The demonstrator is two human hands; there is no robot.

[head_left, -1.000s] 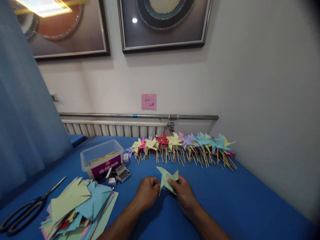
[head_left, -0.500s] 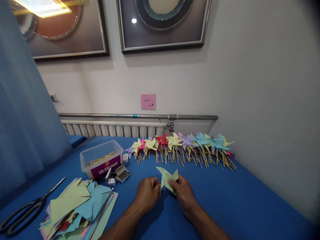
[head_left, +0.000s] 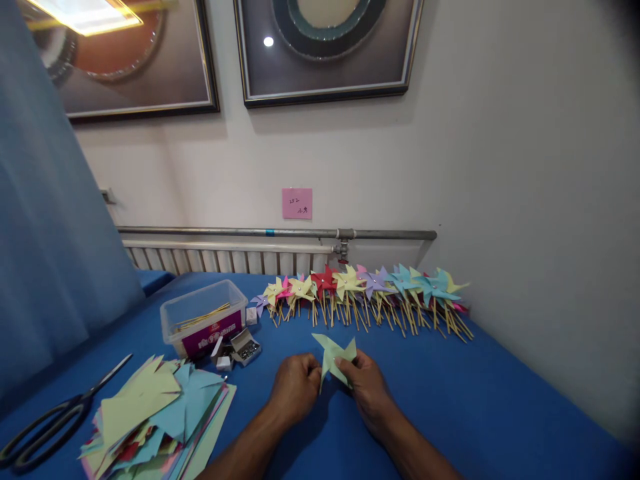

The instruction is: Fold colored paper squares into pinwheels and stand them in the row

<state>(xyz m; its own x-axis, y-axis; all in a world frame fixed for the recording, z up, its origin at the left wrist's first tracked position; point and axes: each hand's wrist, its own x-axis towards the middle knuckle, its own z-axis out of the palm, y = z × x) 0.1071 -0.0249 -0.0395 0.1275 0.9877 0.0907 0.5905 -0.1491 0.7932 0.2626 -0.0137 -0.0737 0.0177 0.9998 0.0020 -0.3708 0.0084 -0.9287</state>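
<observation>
Almost nothing has shifted over the past second; both hands sit where they were, and the light-green paper pinwheel (head_left: 334,357) between them stands at the same tilt. The left hand (head_left: 296,387) is curled into a loose fist with its fingertips closed against the pinwheel's left edge; the right hand (head_left: 367,387) pinches the folded paper at its right side, thumb on the front face. The pinwheel is held just above the blue tablecloth (head_left: 450,400), near the middle of the table's near half, one point of its blades standing up and to the left; whether a stick is fitted to it cannot be told.

Behind the hands, a long row of finished pinwheels (head_left: 370,293) in yellow, red, purple, pink and turquoise lies along the far edge by the wall, wooden sticks pointing toward the person. To the left stands a clear plastic box (head_left: 205,320) with thin sticks inside; just beside it, a small open box of pins (head_left: 246,347). Nearer, at lower left, a loose stack of cut coloured paper (head_left: 155,413); black-handled scissors (head_left: 55,417) lie beside the stack; a pink note (head_left: 297,203) is stuck to the wall above the radiator pipe (head_left: 280,233).
</observation>
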